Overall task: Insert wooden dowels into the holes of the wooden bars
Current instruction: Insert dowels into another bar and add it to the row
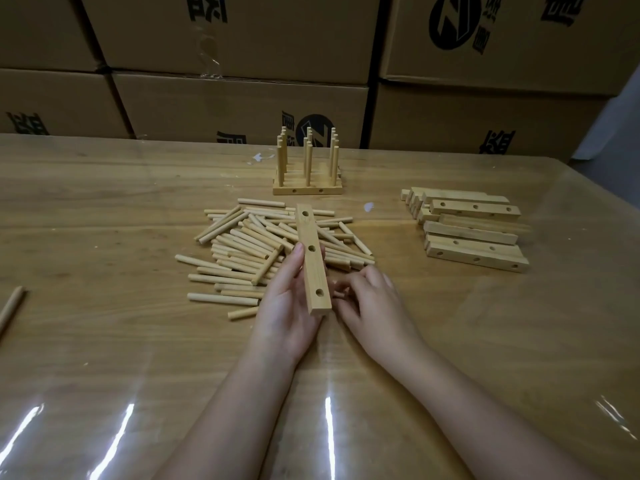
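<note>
My left hand grips a wooden bar with three empty holes, held lengthwise above the near edge of a pile of loose wooden dowels. My right hand lies just right of the bar's near end, its fingers curled around a short dowel at the pile's edge. Several bars with upright dowels in them stand together at the back. A stack of empty bars lies at the right.
The wooden table has a glossy transparent cover. A lone dowel lies at the far left edge. Cardboard boxes are stacked as a wall behind the table. Small white scraps lie near the pile.
</note>
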{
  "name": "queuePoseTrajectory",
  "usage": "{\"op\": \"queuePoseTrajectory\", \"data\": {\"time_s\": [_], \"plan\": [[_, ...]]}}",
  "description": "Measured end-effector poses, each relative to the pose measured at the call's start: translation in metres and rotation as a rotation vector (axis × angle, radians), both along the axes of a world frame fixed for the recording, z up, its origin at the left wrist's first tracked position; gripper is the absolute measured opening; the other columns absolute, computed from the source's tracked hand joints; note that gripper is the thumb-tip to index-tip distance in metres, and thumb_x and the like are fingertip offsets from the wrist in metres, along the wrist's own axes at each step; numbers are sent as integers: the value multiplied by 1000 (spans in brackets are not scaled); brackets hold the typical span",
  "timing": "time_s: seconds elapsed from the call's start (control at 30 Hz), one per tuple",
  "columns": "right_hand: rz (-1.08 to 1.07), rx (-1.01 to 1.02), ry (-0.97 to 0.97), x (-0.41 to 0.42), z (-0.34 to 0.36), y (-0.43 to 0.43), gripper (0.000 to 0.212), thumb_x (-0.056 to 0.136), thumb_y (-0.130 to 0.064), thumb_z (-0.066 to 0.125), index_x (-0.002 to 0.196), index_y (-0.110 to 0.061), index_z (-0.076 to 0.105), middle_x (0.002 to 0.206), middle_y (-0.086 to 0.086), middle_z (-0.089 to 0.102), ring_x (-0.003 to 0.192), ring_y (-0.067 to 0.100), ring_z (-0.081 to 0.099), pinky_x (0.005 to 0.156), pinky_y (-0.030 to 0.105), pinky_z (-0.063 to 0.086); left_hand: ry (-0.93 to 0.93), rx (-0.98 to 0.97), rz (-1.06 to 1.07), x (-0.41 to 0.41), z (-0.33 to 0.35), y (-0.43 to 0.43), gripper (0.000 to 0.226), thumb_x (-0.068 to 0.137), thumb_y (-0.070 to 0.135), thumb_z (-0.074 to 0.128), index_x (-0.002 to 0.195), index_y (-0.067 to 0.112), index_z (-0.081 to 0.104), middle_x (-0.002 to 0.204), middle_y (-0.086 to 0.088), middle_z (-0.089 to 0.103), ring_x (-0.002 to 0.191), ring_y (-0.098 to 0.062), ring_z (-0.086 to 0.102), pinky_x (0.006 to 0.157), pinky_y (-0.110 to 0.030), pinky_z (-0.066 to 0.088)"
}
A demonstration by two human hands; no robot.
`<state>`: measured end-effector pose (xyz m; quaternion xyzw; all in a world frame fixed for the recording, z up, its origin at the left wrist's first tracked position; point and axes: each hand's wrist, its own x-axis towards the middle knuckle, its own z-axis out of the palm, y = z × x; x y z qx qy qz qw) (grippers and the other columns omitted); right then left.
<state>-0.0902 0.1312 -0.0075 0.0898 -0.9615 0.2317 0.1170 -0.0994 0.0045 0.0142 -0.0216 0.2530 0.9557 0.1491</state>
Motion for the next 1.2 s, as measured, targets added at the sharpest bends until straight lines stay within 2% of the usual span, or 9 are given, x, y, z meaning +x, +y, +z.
{"op": "queuePoseTrajectory", "data": {"time_s": [0.13,0.23,0.37,0.5,0.6,0.83,0.93,1.07,1.2], "plan": [[-17,-27,-20,-2,-2,1,21,90,-32,56,106,-18,61,106,-1,47,107,14,43,93,29,38,8,-47,-7,1,0,1,25,81,26,59,96,7,64,79,-4,62,54,-12,61,50,-21,51],[-36,-155,-37,-3,-2,3,14,88,-31,59,96,-20,62,100,-6,48,98,11,48,85,26,41,5,-80,3,0,-1,0,27,79,26,60,99,8,64,82,-3,65,56,-11,61,50,-21,50],[-106,-506,-39,-6,-2,7,4,87,-26,61,84,-28,59,87,-14,58,77,-2,54,63,9,41,-9,-67,16,-2,-2,-2,30,78,26,60,102,8,63,83,-3,65,57,-10,62,50,-21,51],[-121,-987,-64,-7,1,12,7,91,-19,57,88,-26,59,85,-4,69,78,4,65,67,19,51,-6,-118,42,-5,-7,-2,27,76,23,63,99,9,65,80,-2,64,62,-10,62,55,-22,52],[-131,-1180,-16,-9,4,14,7,93,-15,54,89,-20,58,81,-7,70,72,6,67,59,16,50,46,-170,68,-6,-10,0,23,75,15,63,96,12,70,79,-2,63,67,-11,62,66,-25,52],[-166,-1233,14,-9,5,16,10,94,-16,52,87,-20,58,80,2,67,59,4,60,52,16,47,154,-114,44,-5,-11,0,27,68,9,73,91,23,74,84,-1,67,79,-15,68,80,-35,56],[-166,-1232,22,-9,5,16,10,94,-15,52,88,-19,58,77,0,66,58,3,58,52,16,47,206,-97,51,-2,-9,2,34,71,1,67,91,27,75,88,-1,71,90,-18,69,88,-36,54],[-191,-1258,26,-9,6,17,10,94,-16,51,89,-20,59,73,-5,64,58,4,58,53,17,48,231,-158,41,1,-6,2,35,73,3,61,93,29,76,85,4,68,83,-10,66,74,-22,54],[-205,-1287,25,-9,6,18,10,94,-16,50,89,-19,59,71,-6,65,56,5,57,52,17,47,192,-160,78,1,-3,2,35,73,3,61,89,30,76,76,5,66,66,-5,61,57,-17,48]]}}
